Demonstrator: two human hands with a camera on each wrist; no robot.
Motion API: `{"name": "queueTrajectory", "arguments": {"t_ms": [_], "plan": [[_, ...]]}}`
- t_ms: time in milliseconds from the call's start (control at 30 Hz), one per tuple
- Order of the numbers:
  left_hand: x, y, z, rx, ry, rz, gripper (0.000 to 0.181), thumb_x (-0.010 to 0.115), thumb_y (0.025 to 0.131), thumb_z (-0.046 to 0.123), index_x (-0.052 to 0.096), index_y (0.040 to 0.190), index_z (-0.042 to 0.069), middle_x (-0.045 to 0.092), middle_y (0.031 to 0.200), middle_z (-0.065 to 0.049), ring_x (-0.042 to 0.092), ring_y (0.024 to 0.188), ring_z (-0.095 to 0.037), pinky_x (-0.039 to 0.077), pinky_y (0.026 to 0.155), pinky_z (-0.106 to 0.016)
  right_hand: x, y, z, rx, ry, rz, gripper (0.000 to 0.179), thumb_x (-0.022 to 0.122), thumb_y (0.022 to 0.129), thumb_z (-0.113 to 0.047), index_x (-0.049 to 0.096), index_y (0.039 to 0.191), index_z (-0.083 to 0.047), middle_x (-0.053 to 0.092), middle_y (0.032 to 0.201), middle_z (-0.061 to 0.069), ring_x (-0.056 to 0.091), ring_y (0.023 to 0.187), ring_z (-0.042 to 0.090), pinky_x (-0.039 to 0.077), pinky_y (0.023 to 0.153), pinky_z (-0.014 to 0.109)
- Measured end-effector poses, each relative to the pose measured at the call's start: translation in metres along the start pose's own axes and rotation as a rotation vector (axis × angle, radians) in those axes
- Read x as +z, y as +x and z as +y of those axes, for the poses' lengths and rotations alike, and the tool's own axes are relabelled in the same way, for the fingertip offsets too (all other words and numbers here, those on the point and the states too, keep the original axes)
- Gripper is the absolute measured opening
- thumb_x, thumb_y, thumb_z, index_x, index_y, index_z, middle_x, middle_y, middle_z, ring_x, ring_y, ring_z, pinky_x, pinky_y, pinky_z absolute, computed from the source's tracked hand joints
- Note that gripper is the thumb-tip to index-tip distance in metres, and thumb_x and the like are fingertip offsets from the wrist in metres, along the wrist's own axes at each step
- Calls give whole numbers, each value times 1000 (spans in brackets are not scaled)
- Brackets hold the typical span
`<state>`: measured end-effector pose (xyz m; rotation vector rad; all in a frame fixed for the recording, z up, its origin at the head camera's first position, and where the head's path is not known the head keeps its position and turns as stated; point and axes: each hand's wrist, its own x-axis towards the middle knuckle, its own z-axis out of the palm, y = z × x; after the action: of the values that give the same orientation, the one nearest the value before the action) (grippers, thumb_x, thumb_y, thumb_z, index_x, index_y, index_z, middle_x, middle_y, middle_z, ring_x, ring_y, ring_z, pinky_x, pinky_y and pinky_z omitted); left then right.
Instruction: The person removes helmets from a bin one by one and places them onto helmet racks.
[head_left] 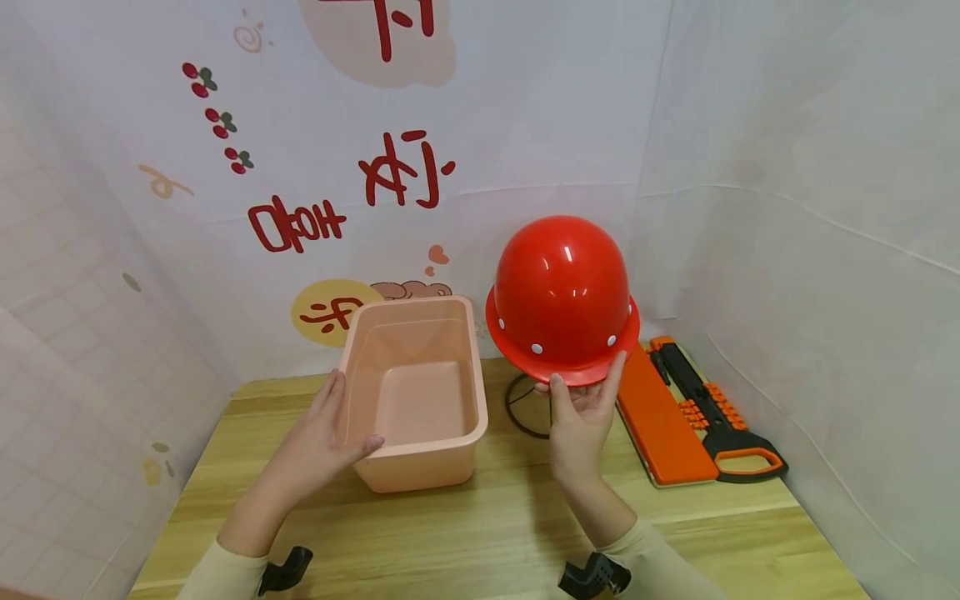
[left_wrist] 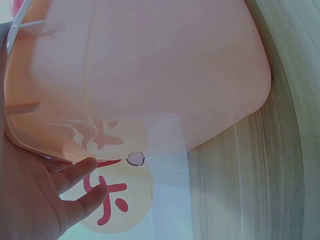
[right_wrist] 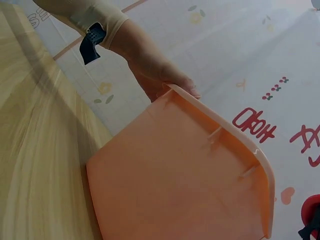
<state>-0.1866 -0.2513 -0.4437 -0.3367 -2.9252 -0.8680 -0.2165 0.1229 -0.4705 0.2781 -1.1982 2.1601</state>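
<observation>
A red hard hat (head_left: 562,292) is held up over the right-middle of the table by my right hand (head_left: 579,433). The thumb lies on top of the front brim, with fingers under it. My left hand (head_left: 318,442) grips the near left corner of a pink plastic tub (head_left: 431,471), thumb over the rim and fingers along the outside. Close up in the left wrist view, fingers (left_wrist: 82,205) show beside the tub's wall (left_wrist: 175,65). From the right wrist, the tub's outer side (right_wrist: 165,165) is seen, and a bit of the hat's red edge (right_wrist: 307,207).
Beneath the hat, a black wire ring (head_left: 528,432) is partly hidden on the wooden table (head_left: 435,542). Further right lie a flat orange case (head_left: 667,433) and a black tool with an orange-lined handle (head_left: 727,442). White printed cloth (head_left: 555,125) encloses the back and sides.
</observation>
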Motion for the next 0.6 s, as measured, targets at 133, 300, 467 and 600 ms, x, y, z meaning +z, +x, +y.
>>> {"name": "queueTrajectory", "arguments": {"t_ms": [133, 300, 467, 600], "plan": [[-1, 1, 0, 2, 1, -1, 125, 77, 97, 65, 8, 175, -3, 6, 183, -24, 27, 160, -57, 36, 118, -78, -1, -2, 2, 17, -13, 17, 108, 67, 102, 15, 9, 180, -33, 42, 173, 11, 76, 84, 28, 66, 89, 40], [0, 1, -1, 0, 0, 1, 124, 78, 97, 63, 8, 175, -2, 7, 184, -24, 28, 160, -57, 36, 119, -78, -2, -5, 5, 33, -18, 28, 107, 69, 102, 13, 13, 179, -36, 43, 172, 10, 77, 87, 28, 66, 90, 42], [0, 1, -1, -3, -2, -1, 124, 77, 97, 65, 8, 176, -1, 6, 184, -22, 28, 160, -57, 36, 119, -78, -2, -7, 6, 34, -23, 47, 107, 71, 101, 13, 14, 179, -33, 44, 171, 11, 77, 86, 28, 66, 89, 41], [0, 1, -1, -1, -2, 2, 124, 77, 97, 65, 7, 176, -2, 5, 184, -22, 27, 160, -57, 36, 118, -78, -2, -4, 5, 24, 0, 49, 106, 71, 99, 17, 17, 179, -28, 43, 167, 18, 76, 85, 27, 67, 86, 38]]}}
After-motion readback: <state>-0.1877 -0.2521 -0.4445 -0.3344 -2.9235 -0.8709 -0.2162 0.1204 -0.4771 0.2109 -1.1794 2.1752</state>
